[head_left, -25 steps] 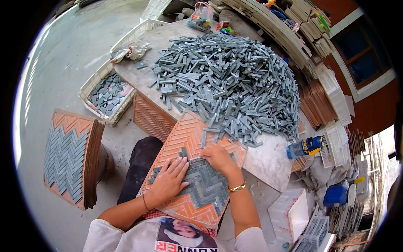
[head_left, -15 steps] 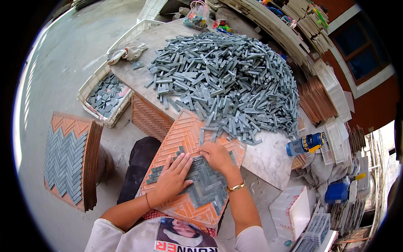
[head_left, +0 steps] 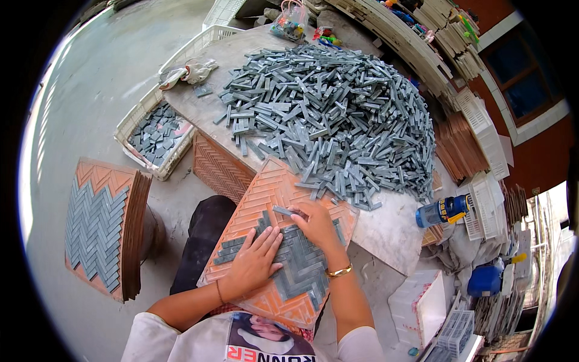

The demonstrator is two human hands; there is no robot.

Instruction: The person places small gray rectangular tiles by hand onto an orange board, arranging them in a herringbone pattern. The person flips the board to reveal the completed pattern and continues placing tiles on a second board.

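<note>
An orange herringbone-grooved tray rests tilted on my lap, its far end against the table. Dark grey strip tiles fill part of its grooves in a zigzag. My left hand lies flat on these tiles, fingers stretched out. Between the thumb and fingers of my right hand, one narrow grey strip tile is pinched just above the tray, pointing left. A large heap of loose grey strip tiles covers the table beyond my hands.
At left, a tile-filled tray tops a stack of trays. A white crate holds square grey tiles. A blue bottle stands by the table's right side, with a white box below. Gloves lie on the table's left corner.
My right hand has shifted slightly right, and the strip tile in its fingers has turned from upright to nearly level. My left hand stays flat on the tiles. The whole view has shifted a little.
</note>
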